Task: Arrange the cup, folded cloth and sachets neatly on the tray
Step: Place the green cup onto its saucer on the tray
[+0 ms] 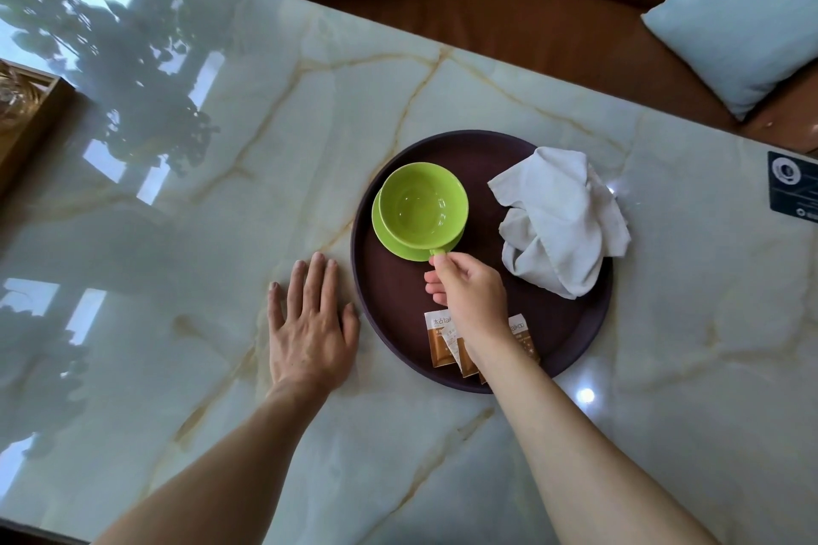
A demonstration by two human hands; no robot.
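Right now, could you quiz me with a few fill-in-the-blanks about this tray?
1. The right hand pinches the cup's ____.
2. The cup sits on a green ____.
3. The left hand lies flat on the ____, beside the tray.
4. The cloth looks ____, not folded.

Missing: handle; saucer; table; crumpled

Tabletop (310,111): polished marble-look stone, pale green-white w/ tan veins, v. glossy, mirrors windows & foliage. Round tray (442,155): dark brown, matt, smooth, looks like plastic. Cup (422,206) & saucer (389,241): lime green glazed ceramic, shiny. Cloth (562,221): white soft woven fabric, crumpled, matt. Sachets (438,343): brown & white printed paper or foil, slight sheen. Sofa (509,18): brown buttoned leather, low sheen. Cushion (743,13): pale blue fabric, matt. Box (26,119) at left edge: wood.
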